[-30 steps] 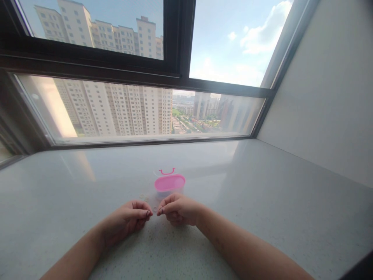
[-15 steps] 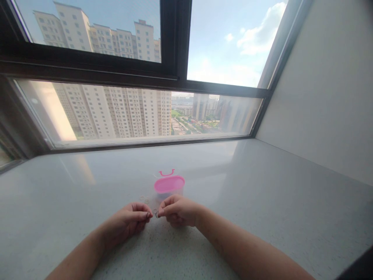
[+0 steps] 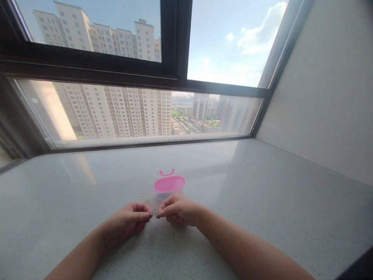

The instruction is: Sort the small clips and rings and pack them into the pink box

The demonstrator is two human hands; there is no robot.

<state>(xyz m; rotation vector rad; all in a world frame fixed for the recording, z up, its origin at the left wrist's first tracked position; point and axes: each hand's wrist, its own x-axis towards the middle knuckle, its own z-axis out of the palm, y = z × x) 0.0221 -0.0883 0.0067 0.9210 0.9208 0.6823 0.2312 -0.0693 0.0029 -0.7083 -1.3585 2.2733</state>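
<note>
My left hand (image 3: 129, 218) pinches a small dark ring (image 3: 151, 214) between thumb and forefinger. Facing it a short gap away, my right hand (image 3: 179, 210) pinches another small dark ring (image 3: 156, 214) in the same way. What the rings are made of is too small to tell. Just beyond my right hand stands a clear plastic box with a pink lid (image 3: 169, 184), its lower part half hidden by that hand. Several small pale rings (image 3: 144, 199) lie on the white speckled surface between my left hand and the box.
A pink curved handle (image 3: 167, 173) shows behind the box. The white speckled sill (image 3: 247, 202) runs back to a dark-framed window (image 3: 151, 144), with tall buildings outside. A white wall (image 3: 323, 97) closes off the right side.
Both hands stay in nearly the same place. The fingertips have shifted slightly, and the ring in my left hand now sticks out a little more at the tips.
</note>
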